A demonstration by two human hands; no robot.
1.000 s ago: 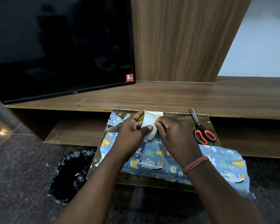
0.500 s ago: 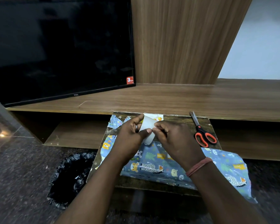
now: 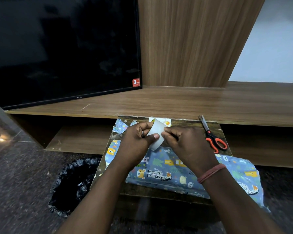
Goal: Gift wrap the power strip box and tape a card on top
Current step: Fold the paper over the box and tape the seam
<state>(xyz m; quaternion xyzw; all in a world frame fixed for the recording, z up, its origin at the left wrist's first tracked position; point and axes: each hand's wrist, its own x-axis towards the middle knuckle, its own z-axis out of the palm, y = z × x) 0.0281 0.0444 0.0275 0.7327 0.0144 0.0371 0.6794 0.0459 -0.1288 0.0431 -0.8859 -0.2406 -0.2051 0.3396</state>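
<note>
While both hands meet over the far middle of a small dark table, they hold a white roll of tape between them. The left hand grips the roll, its thumb pressed across the roll's near face and its fingers curled around the far side. The right hand has its fingers curled, and the fingertips pinch at the roll's right edge; a reddish thread band circles that wrist.

Beneath the hands lies the power strip box wrapped in blue paper printed with cartoon animals, stretching across the table from left to right, with loose paper hanging off the near right corner. Just beyond the roll, at the table's far edge, a small white card with a coloured picture peeks out. Torn scraps of the same blue paper sit at the far left corner. Orange-handled scissors rest on the far right of the table, blades pointing away.

Left of the table, on the floor, stands a bin lined with a black bag. Farther back, a dark television sits on a wooden shelf unit.
</note>
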